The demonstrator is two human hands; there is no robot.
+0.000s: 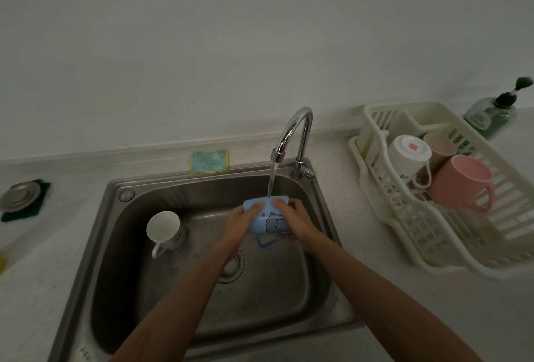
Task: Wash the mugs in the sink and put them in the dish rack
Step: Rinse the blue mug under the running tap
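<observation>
Rinsing is the step in hand: the person holds the blue mug [270, 221] on its side under the stream of water [272, 179] falling from the tap [294, 130], over the far middle of the sink [115, 188]. The left hand [241, 224] grips the mug's left side with fingers curled over its top, and the right hand [297, 223] grips the right side the same way. The mug's handle points down and toward the person.

A white cup [163, 227] stands upright in the left part of the basin, probably not yet washed. The dish rack [433, 246] sits on the counter to the right and already holds three mugs at its far end: an upturned white one [409, 156], a beige one [439, 144] and a pink one [459, 182] lying close together.

The next move likely calls for tipping the water out, lifting the blue mug over the sink's right rim and the rack's near wall, and setting it down in the open slatted space in the near half. The tap's curved neck rises just beyond the hands, so the lift should go rightward and toward the person. A sponge [209, 161] lies on the ledge behind the sink, and a soap bottle [491, 118] stands beyond the rack.
</observation>
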